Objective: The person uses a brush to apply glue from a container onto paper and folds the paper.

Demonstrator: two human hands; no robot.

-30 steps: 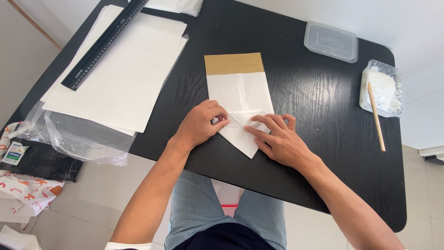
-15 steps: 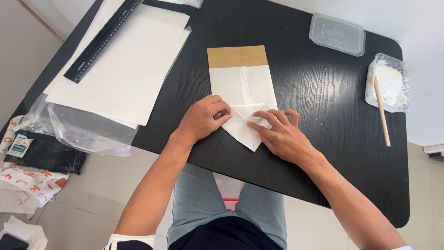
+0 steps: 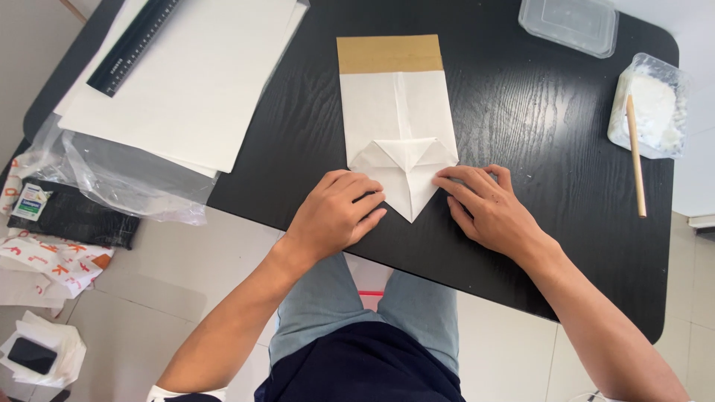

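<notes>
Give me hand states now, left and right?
Left hand: open, fingers pressing the folded white paper flat.
Right hand: open, fingertips on the paper's right fold edge.

Head view, steeply down, near

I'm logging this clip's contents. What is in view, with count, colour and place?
Folded paper bag: one, white with a brown top band, table centre.
Table: one, black.
Paper sheets: a stack, white, table's left end.
Ruler: one, black, on the sheets.
Plastic wrap: one, clear, under the sheets.
Lidded container: one, clear, top right.
Tub of white paste: one, clear, right edge.
Stick: one, wooden, resting on the tub.
Left hand: flat on the bag's pointed fold.
Right hand: fingertips at the fold's right edge.
</notes>
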